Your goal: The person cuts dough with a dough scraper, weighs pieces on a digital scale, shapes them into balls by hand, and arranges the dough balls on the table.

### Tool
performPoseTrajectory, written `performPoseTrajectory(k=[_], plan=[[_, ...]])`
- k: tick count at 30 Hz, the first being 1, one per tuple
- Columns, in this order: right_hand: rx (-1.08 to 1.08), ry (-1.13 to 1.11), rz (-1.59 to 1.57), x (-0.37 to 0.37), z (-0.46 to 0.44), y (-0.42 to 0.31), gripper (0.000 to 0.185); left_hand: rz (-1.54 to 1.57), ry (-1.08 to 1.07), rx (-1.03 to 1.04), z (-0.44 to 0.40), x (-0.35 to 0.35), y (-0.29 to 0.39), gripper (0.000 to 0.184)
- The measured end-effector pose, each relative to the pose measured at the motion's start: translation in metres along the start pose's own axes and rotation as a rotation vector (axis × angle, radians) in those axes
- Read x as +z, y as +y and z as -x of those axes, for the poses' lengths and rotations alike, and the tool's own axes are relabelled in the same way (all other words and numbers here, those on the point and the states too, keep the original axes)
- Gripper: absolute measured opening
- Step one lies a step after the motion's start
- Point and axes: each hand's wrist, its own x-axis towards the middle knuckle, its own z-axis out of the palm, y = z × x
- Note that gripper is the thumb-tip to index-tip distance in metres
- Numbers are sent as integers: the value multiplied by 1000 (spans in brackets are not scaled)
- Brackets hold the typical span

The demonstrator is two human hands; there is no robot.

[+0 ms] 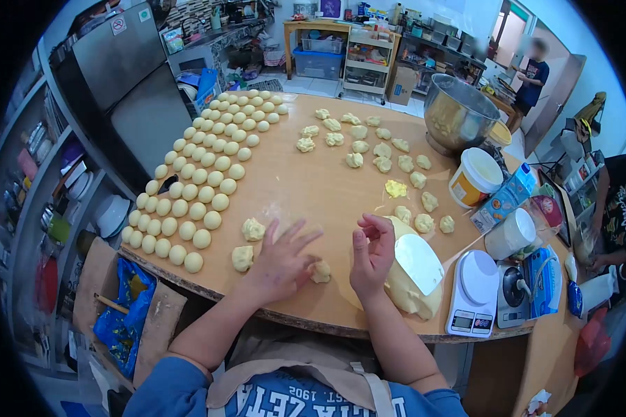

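Note:
My left hand [282,263] is over the table with its fingers spread, holding nothing. A rough dough piece [320,272] lies at its thumb side; whether they touch I cannot tell. Two more lumps, one dough piece [253,229] and another dough piece [243,258], sit to the left of that hand. My right hand [373,251] is raised, loosely curled with thumb and fingers apart, and nothing shows in it. Just right of it lies a large dough mass [412,295] with a white dough scraper [419,264] on top.
Rows of smooth dough balls [209,160] cover the table's left side. Several rough dough pieces [382,164] lie at the back right, near a steel mixing bowl [459,115]. A digital scale [474,292], white tub [476,177] and carton [504,198] line the right. Another person [533,76] stands far back.

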Motion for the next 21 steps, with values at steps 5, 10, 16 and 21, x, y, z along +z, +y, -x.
performPoseTrajectory(k=[5,10,16,21], plan=[[10,-16,-30,3,0,-1,24,104,117,-33,-1,0,0,19],[-23,-43,2,2,0,-1,25,35,25,-9,3,17,3,15],[-19,-51,10,2,-1,-3,24,71,77,-83,3,17,2,17],[10,-90,18,2,-1,-3,23,36,96,-100,8,10,1,35]])
